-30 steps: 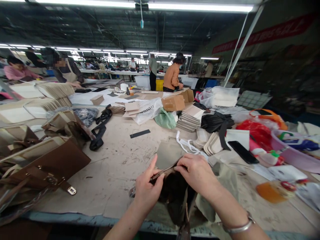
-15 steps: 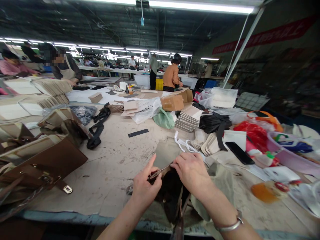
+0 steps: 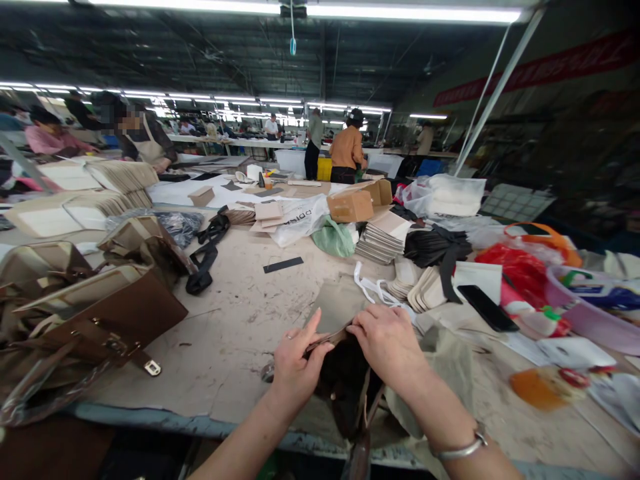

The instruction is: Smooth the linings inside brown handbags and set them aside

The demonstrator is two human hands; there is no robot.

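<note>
View nudged left, left grip (image 3: 295,363), right grip (image 3: 386,341) both clamped on bag (image 3: 343,377) edge

Silver bangle (image 3: 461,452) on the right wrist (image 3: 443,420)

Main passage: the bare table (image 3: 230,340) between the brown bag (image 3: 125,310) and the left hand (image 3: 295,363), extending forward to the black strip (image 3: 283,265), which lies flat and forms a low obstacle. The black strap (image 3: 200,280) bounds this lane at its far left. Beyond the right hand (image 3: 387,343), the white cord (image 3: 359,280) and stacked panels (image 3: 380,239) obstruct forward reach. The phone (image 3: 487,308) and orange bottle (image 3: 535,388) restrict rightward access. Between the hands, the dark bag (image 3: 340,373) blocks passage. Clearance beside the right forearm (image 3: 440,407) appears limited by grey-green fabric (image 3: 453,367); shadow makes this uncertain.
</note>
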